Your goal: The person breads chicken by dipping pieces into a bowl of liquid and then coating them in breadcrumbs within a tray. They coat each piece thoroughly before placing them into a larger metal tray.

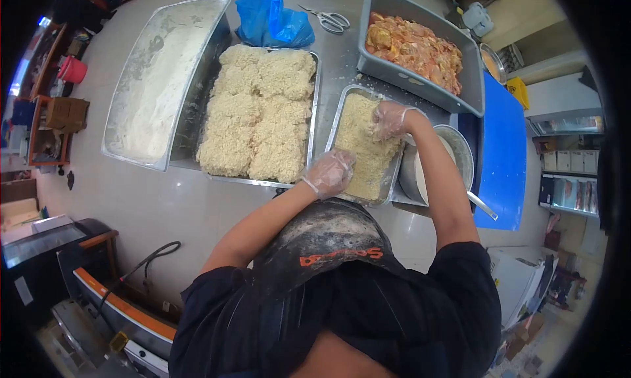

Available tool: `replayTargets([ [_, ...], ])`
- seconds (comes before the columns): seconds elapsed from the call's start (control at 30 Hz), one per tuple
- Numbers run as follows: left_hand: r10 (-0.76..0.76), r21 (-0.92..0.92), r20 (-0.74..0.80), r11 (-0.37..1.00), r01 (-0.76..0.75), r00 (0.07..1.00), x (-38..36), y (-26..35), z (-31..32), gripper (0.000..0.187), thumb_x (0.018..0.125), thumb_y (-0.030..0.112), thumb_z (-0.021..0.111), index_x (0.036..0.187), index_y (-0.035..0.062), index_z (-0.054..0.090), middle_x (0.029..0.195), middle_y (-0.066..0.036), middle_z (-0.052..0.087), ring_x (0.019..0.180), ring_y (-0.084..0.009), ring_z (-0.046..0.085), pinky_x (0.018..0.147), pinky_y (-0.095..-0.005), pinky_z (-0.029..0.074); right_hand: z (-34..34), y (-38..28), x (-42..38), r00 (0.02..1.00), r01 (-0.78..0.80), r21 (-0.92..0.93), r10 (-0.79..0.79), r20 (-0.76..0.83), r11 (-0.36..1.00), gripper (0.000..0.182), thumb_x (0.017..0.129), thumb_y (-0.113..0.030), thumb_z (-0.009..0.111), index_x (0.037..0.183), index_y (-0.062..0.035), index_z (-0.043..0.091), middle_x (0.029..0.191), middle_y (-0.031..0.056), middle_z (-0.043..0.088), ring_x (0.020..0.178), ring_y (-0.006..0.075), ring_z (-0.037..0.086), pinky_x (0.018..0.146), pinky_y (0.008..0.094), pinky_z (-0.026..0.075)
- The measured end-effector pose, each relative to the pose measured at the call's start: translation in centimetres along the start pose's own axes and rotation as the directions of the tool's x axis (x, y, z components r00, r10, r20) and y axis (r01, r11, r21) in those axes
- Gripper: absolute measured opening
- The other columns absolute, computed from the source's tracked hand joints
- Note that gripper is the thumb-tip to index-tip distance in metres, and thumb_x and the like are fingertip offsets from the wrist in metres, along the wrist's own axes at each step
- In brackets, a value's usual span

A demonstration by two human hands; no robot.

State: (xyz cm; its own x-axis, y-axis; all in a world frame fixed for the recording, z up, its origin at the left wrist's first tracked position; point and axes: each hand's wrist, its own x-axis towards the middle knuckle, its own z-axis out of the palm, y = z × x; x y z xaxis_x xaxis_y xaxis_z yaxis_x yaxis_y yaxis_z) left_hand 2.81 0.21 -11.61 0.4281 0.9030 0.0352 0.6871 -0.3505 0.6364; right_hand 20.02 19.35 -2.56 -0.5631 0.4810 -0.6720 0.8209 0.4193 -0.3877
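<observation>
A shallow metal tray (pixel 330 130) holds pale yellow breadcrumbs (pixel 358 118). Both my hands wear clear plastic gloves and are over this tray. My left hand (pixel 330 173) rests at its near left side, fingers curled in toward the crumbs. Toward the tray's far right, my right hand (pixel 393 120) has its fingers bent down into the crumbs. What either hand grips, if anything, is hidden. To the left, a larger metal tray (pixel 314 115) carries crumb-coated pieces (pixel 259 112) packed in rows.
A deep metal pan (pixel 174 109) of white flour (pixel 154 82) stands far left. Behind are a blue plastic bag (pixel 269 20), scissors (pixel 330 21) and a grey tub (pixel 420 92) of marinated raw meat (pixel 414 49). A handled pot (pixel 465 158) stands right, near a blue board (pixel 503 161).
</observation>
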Motion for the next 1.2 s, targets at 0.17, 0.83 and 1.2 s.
replayTargets([
  [0.17, -0.185, -0.180, -0.054, 0.968, 0.172, 0.981, 1.4, -0.2, -0.7, 0.045, 0.086, 0.020, 0.066, 0.125, -0.0001, 0.055, 0.118, -0.025, 0.062, 0.110, -0.0376, 0.062, 0.095, -0.0431, 0.050, -2.5, -5.3, -4.3, 0.991, -0.133, -0.213, 0.126, -0.046, 0.968, 0.040, 0.058, -0.019, 0.080, 0.093, -0.0013, 0.071, 0.079, 0.0128, 0.070, 0.071, 0.0232, 0.066, 0.066, 0.0375, 0.052],
  [0.83, -0.664, -0.362, -0.175, 0.730, 0.580, 0.727, -1.4, -12.3, -14.7, 0.059, 0.076, 0.025, 0.079, 0.125, 0.0017, 0.055, 0.116, -0.021, 0.065, 0.107, -0.0329, 0.064, 0.094, -0.0405, 0.050, 6.6, -12.3, 10.9, 0.941, 0.100, 0.917, 0.261, -0.213, 0.386, 0.028, 0.080, -0.018, 0.078, 0.101, -0.0024, 0.067, 0.092, 0.0059, 0.067, 0.071, 0.0135, 0.064, 0.053, 0.0290, 0.055],
  [1.2, -0.372, 0.254, -0.624, 0.735, 0.628, 0.688, -2.6, -12.9, -10.4, 0.054, 0.082, 0.021, 0.065, 0.131, 0.0007, 0.054, 0.124, -0.023, 0.060, 0.113, -0.0364, 0.058, 0.098, -0.0438, 0.046, 7.0, -8.1, 4.5, 0.903, 0.035, 0.372, 0.130, -0.410, 0.928, 0.024, 0.085, -0.018, 0.061, 0.100, -0.0036, 0.072, 0.098, 0.0197, 0.071, 0.091, 0.0343, 0.068, 0.088, 0.0401, 0.053],
])
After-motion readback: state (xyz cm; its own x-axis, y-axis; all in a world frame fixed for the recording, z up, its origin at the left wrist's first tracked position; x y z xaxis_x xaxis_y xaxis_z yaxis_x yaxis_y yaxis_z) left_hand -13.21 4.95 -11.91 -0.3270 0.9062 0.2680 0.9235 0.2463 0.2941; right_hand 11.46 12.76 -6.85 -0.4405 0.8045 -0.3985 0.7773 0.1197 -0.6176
